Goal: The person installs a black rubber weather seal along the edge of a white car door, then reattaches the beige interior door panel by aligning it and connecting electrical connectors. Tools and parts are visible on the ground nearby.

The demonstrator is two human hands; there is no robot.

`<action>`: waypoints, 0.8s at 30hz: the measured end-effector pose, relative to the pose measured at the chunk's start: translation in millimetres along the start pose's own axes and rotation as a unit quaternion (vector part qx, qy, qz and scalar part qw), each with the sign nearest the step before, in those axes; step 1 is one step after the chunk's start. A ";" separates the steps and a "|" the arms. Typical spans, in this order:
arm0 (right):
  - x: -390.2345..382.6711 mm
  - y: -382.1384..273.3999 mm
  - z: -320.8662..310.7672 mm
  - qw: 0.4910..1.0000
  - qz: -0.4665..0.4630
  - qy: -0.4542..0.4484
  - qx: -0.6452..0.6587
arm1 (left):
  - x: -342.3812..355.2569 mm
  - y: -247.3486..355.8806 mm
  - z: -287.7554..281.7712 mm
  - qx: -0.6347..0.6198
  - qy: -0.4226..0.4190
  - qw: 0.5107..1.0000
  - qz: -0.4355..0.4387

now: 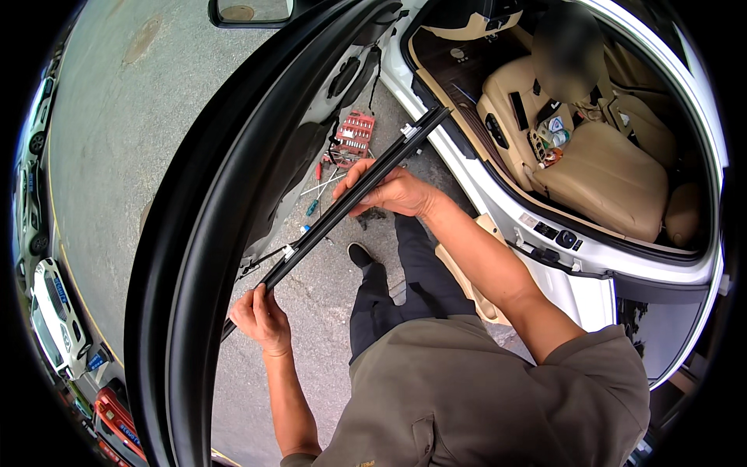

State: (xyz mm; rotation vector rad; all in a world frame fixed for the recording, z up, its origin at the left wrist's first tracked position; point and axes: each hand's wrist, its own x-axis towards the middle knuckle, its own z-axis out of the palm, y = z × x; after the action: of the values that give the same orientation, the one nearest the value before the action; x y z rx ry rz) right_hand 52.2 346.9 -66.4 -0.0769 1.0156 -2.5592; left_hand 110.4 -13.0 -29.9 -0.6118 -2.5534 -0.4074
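Note:
A long black trim strip (320,229) with white clips along it slants across the middle of the view, from lower left to upper right. My left hand (262,317) pinches it near its lower end, thumb and fingers closed on it. Higher up, my right hand (387,191) grips the same strip from below, part of its fingers hidden behind it. To the left stands the open car door (222,194), its black window frame curving from top to bottom. The strip's lower end runs close to this frame; whether they touch, I cannot tell.
A red tool case (355,134) with sockets lies open on the ground, near a teal-handled screwdriver (312,208). At right, the white car's doorway shows beige seats (607,183) with small items on them. A beige panel (489,300) stands beside my legs. Parked cars (58,315) line the far left.

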 end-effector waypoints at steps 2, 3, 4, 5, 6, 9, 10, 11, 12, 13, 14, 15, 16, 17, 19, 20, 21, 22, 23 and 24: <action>-0.5 1.3 0.1 1.000 0.004 -0.003 0.000 | -3.7 -1.1 0.5 0.001 -0.004 1.000 -0.004; -0.8 2.4 0.0 1.000 0.003 -0.002 -0.002 | -5.7 -1.9 0.5 0.001 -0.008 1.000 -0.006; -1.1 3.6 -0.1 1.000 0.003 -0.001 -0.004 | -7.0 -2.4 0.2 0.002 -0.011 1.000 -0.008; -1.3 4.7 -0.2 1.000 0.003 -0.001 -0.006 | -7.3 -2.4 0.0 0.001 -0.010 1.000 -0.007; -1.5 5.8 -0.2 1.000 0.004 -0.001 -0.006 | -7.7 -2.3 -0.3 0.000 -0.008 1.000 -0.007; -1.8 8.3 -0.3 1.000 0.007 -0.002 -0.007 | -9.7 -2.4 -1.0 0.003 -0.003 1.000 -0.006; -2.0 9.1 -0.4 1.000 0.009 -0.001 -0.007 | -10.5 -2.5 -1.4 0.005 0.000 1.000 -0.006; -2.2 9.7 -0.1 1.000 0.010 0.000 -0.008 | -11.5 -2.3 -2.0 0.006 -0.003 1.000 -0.008; -2.0 9.9 0.6 1.000 0.010 0.002 -0.008 | -12.4 -2.2 -2.4 0.007 -0.006 1.000 -0.010; -1.9 9.7 1.7 1.000 0.010 0.003 -0.008 | -13.2 -2.0 -3.0 0.007 -0.009 1.000 -0.013; -1.7 9.8 2.5 1.000 0.011 0.004 -0.008 | -13.5 -1.5 -3.9 0.007 -0.009 1.000 -0.013; -1.8 11.0 1.7 1.000 0.005 -0.001 -0.005 | -13.3 -0.5 -4.9 0.005 -0.008 1.000 -0.014; -1.6 13.1 0.2 1.000 -0.001 -0.006 -0.003 | -13.4 0.0 -5.5 0.004 -0.008 1.000 -0.014; -1.4 14.4 -0.6 1.000 -0.006 -0.011 0.000 | -14.8 -0.4 -5.0 0.002 -0.002 1.000 -0.016; -0.1 15.1 2.0 1.000 -0.001 -0.013 0.004 | -20.1 -1.8 -5.2 0.001 0.010 1.000 -0.021; 0.2 15.4 3.2 1.000 0.001 -0.013 0.006 | -21.0 -2.3 -5.8 0.001 0.008 1.000 -0.023; 0.3 15.3 3.9 1.000 0.005 -0.010 0.010 | -21.2 -2.6 -6.1 0.001 0.006 1.000 -0.024; 0.3 15.4 4.5 1.000 0.008 -0.007 0.013 | -21.4 -2.7 -6.6 0.001 0.005 1.000 -0.026; 0.3 15.5 5.1 1.000 0.011 -0.005 0.016 | -21.7 -2.7 -7.3 0.002 0.003 1.000 -0.025; -0.2 15.4 5.8 1.000 0.011 -0.005 0.016 | -22.1 -2.4 -8.0 0.001 0.002 1.000 -0.024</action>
State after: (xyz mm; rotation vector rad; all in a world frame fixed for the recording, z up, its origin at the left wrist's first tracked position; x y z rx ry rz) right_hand 58.6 333.0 -72.5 -0.0692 0.9670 -2.5523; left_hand 129.6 -25.8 -34.9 -0.5482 -2.5695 -0.4213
